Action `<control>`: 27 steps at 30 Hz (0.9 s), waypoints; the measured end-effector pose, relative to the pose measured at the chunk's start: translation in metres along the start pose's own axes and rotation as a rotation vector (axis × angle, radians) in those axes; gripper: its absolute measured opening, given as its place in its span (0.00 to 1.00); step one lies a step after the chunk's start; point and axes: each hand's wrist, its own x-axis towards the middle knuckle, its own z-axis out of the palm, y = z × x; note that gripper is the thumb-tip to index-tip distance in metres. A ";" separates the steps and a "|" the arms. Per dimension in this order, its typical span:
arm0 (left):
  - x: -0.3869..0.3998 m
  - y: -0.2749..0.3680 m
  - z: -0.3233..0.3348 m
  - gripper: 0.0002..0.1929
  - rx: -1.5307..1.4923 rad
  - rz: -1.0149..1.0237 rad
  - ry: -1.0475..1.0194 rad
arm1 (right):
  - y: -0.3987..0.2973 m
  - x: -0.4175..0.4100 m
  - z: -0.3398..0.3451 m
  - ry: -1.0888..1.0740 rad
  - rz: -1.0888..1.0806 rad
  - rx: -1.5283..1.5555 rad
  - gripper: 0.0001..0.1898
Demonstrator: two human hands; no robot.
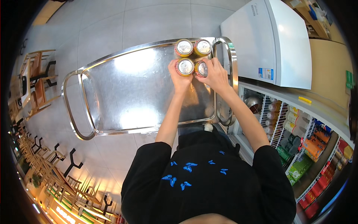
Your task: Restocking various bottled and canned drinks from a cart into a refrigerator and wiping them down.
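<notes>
Before me is the stainless-steel top of a service trolley. At its far right corner, several yellow and red drink cans stand upright in two close rows. My left hand grips the near left can around its side. The near right can is in my right hand, whose fingers partly cover its lid. Just behind them stand the far left can and the far right can; neither hand is on these.
At right, a white Midea appliance stands beyond the trolley handle. A drinks cooler with wire racks of bottles and cans lies beside my right arm. Another trolley handle is at left; wooden chairs stand farther off.
</notes>
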 end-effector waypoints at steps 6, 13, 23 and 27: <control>-0.003 -0.014 -0.002 0.37 -0.106 -0.116 -0.068 | 0.001 -0.005 -0.008 -0.086 -0.062 -0.061 0.41; -0.013 0.028 -0.036 0.43 0.135 0.092 -0.072 | -0.005 -0.023 -0.066 -0.119 -0.018 -0.151 0.45; -0.045 0.291 0.098 0.25 -0.779 0.501 -0.510 | 0.003 -0.206 -0.391 0.481 0.255 -0.380 0.22; -0.088 0.411 0.182 0.10 -0.629 0.842 -0.787 | -0.015 -0.300 -0.508 0.623 0.572 -0.735 0.16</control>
